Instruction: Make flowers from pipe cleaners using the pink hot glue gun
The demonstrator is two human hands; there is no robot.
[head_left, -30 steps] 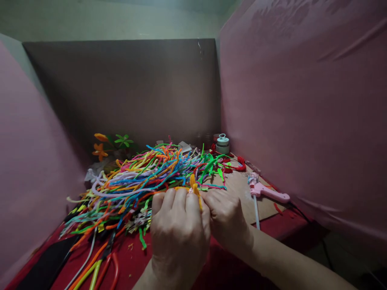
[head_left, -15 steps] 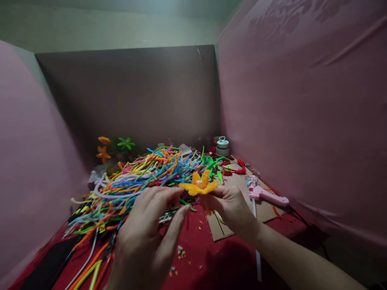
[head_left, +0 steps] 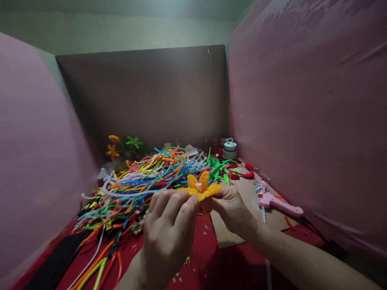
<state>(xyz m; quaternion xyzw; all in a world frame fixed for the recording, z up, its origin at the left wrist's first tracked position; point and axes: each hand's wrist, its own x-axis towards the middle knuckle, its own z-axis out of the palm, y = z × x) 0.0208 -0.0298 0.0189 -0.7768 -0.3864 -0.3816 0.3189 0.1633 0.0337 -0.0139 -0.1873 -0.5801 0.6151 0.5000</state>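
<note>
A yellow-orange pipe-cleaner flower (head_left: pixel 203 186) with pale stamens at its centre is held up between both hands, over the table. My left hand (head_left: pixel 172 221) pinches the flower's near left petal between thumb and fingers. From the right, my right hand (head_left: pixel 232 207) grips the flower low at its base, with fingertips partly hidden under the petals. Behind the hands lies a large heap of coloured pipe cleaners (head_left: pixel 151 175).
At right, a pink glue gun (head_left: pixel 279 203) rests by a cardboard sheet (head_left: pixel 229 237). Pliers (head_left: pixel 110 264) with red handles lie front left. Finished-looking orange flowers (head_left: pixel 112 153) and a mint-coloured jar (head_left: pixel 229 149) stand at the back. Pink side walls (head_left: pixel 302 121) flank the red-covered table.
My left hand has moved right and closed onto the flower's petal; before, its fingers were apart beside it. My right hand keeps its hold. The view has shifted slightly left.
</note>
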